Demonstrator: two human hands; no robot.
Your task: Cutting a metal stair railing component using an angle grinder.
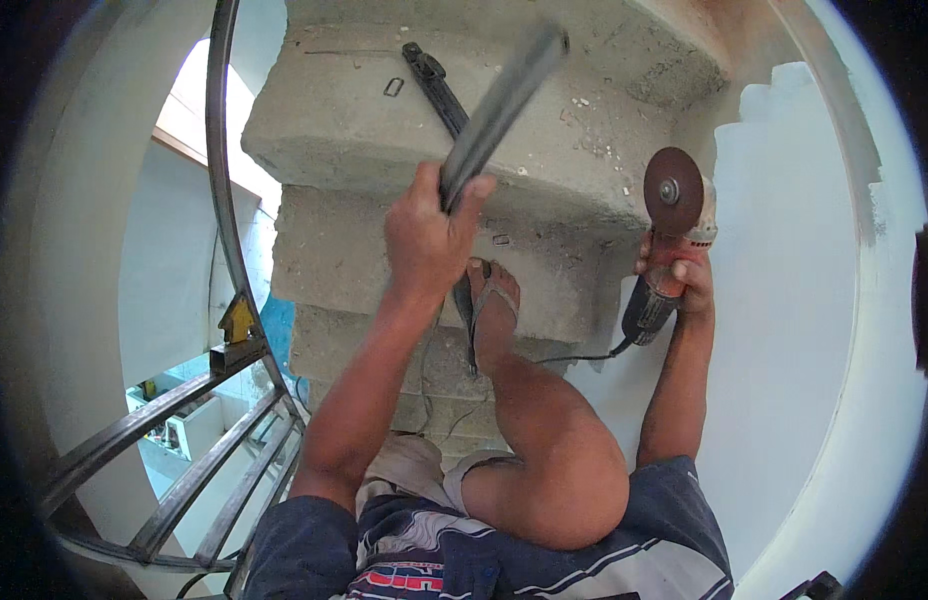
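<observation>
My left hand [429, 232] is closed around one end of a grey metal tube [509, 105], which slants up and to the right over a concrete step and is blurred by motion. On the right, my right hand [684, 280] grips the body of a red and black angle grinder [659, 270]. Its brown disc [674, 190] points upward; whether it spins I cannot tell. Tube and grinder are well apart. Partly behind the tube, a long black tool [436, 88] lies on the step, its kind unclear.
Rough concrete stairs [344, 150] carry small rectangular metal rings [394, 87], a thin rod [349, 52] and pale chips. A metal railing [199, 475] stands left, bearing a yellow arrow-shaped piece [239, 318]. The grinder's cord [584, 358] runs beside my foot [496, 295]. A white wall [784, 300] rises right.
</observation>
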